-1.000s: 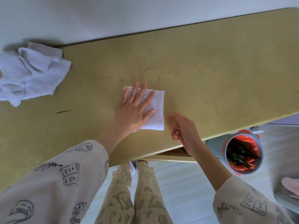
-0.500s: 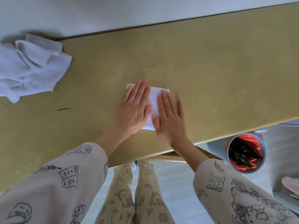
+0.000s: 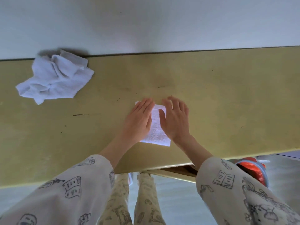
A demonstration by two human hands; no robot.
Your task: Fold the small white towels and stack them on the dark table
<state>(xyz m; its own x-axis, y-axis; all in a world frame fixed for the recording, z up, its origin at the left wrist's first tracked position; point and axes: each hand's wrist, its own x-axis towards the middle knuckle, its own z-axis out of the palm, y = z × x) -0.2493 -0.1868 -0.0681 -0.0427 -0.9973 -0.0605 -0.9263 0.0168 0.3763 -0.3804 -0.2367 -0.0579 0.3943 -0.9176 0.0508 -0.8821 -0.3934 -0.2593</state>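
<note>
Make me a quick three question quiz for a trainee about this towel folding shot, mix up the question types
1. True or false: both hands lie flat on the folded towel.
2. Where is the crumpled towel pile? A) far left by the wall B) on the floor C) under the right hand
3. Fill in: the bin below the table edge has an ____ liner.

Key:
1. True: left hand and right hand press it with straight fingers.
2. A
3. orange
</note>
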